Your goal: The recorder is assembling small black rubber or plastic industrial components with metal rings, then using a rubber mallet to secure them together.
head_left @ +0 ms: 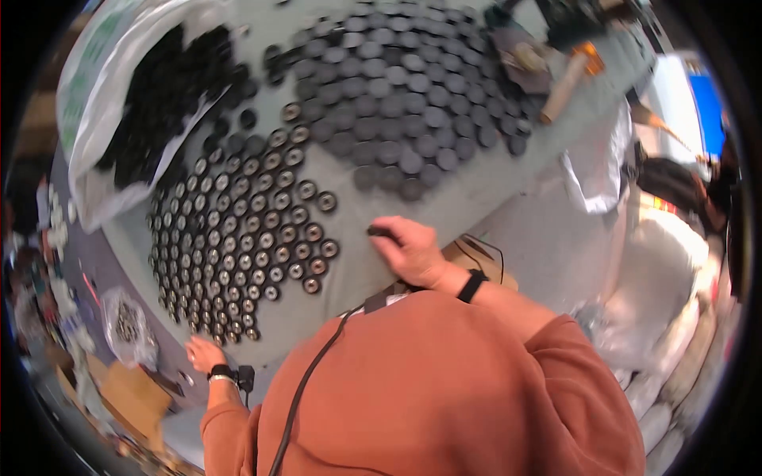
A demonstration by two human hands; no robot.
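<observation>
My right hand (411, 252) is closed at the table's near edge, with a small black round piece (382, 232) pinched between thumb and fingers. At the lower left corner of the table, my left hand (205, 355) has its fingers drawn together; what they hold, if anything, is too small to make out. Just beyond it lie rows of black round pieces with metal centres (230, 244), facing up. Farther off, many plain dark discs (389, 103) are packed closely together.
A white sack (83, 170) full of black pieces lies open at the far left. A clear bag of small metal parts (127, 327) is beside the table's left edge. A roller-like tool (565, 86) rests at the far right. Large plastic bags (655, 262) fill the right side.
</observation>
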